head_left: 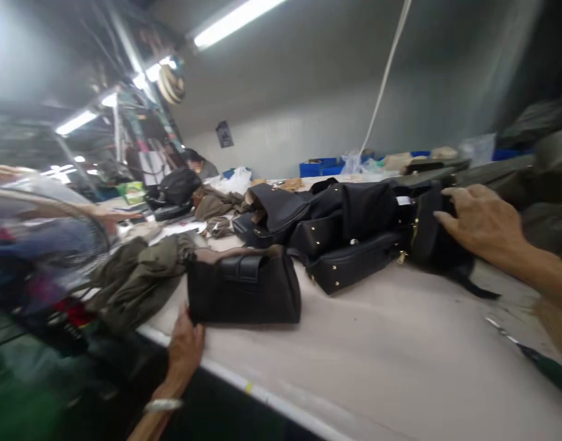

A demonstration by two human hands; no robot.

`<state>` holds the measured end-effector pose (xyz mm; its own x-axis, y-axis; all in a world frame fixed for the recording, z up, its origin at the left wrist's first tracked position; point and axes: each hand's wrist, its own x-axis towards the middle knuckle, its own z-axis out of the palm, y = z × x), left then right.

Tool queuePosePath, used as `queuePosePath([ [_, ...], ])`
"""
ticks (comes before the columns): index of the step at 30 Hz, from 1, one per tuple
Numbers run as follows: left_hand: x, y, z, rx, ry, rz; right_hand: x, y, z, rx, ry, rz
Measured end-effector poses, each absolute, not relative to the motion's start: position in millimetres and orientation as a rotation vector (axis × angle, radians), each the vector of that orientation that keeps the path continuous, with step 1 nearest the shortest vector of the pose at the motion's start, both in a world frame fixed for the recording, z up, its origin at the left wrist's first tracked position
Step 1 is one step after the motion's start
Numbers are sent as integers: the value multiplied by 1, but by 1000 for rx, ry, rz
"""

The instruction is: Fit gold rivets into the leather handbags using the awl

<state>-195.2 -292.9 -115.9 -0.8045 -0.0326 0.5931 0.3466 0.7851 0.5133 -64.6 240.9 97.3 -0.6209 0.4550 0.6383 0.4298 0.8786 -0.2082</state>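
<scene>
A black handbag with a leather tab on its flap stands upright near the table's front edge. My left hand is closed at its lower left corner, some fingertips hidden by the bag. Farther right, my right hand grips the upper side of another black bag, thumb on the near face and fingers over the top. A dark strap trails from that bag onto the table. Between my hands lies a heap of black bags, some showing gold studs on their bases.
Olive cloth pieces lie at the left, by a blurred fan and a co-worker's arm. A dark-handled pointed tool rests on the pale table at right. Blue bins line the back; another person sits far off.
</scene>
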Motion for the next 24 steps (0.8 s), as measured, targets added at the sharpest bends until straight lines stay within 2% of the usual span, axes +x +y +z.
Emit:
queuePosePath([
  [2,-181,-312,-118,-154,-2399,-857,-67,188,105,-357,-2342,116],
  [5,-170,-302,-115,-135,-2410,-943,-78,102,107,30,-2495,335],
  [10,-151,-275,-105,-158,-2410,-1126,-107,9,91,474,-2680,-55],
  [16,-140,-278,-85,-122,-2425,-1356,-102,-8,68,347,-2790,-125],
  [24,-70,-255,-78,-93,-2345,-1622,-87,-29,74,108,-2838,297],
])
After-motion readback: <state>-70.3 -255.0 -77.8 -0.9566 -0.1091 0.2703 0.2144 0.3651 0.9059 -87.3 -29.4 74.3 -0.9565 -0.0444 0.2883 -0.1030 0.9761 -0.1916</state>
